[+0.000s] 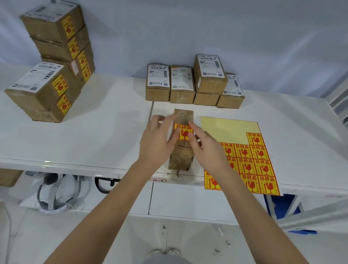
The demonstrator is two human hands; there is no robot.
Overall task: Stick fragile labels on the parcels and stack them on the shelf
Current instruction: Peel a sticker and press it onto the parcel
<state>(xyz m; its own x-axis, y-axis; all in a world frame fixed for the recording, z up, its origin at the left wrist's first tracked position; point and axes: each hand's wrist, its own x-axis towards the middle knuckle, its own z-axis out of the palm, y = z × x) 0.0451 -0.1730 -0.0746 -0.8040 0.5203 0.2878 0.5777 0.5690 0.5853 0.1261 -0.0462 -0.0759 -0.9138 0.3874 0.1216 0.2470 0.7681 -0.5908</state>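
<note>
My right hand (204, 148) presses a fragile label (182, 131) with nearly straight fingers onto the cardboard parcel (181, 141). My left hand (157, 139) steadies the parcel's left side, fingers relaxed and extended. The parcel lies near the table's (81, 143) front edge, long axis pointing away from me, beside the sticker sheet (250, 155).

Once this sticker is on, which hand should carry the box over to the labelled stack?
Probably the left hand: it rests against the parcel on the labelled stacks' side, while the right hand lies over the sticker sheet.
</note>
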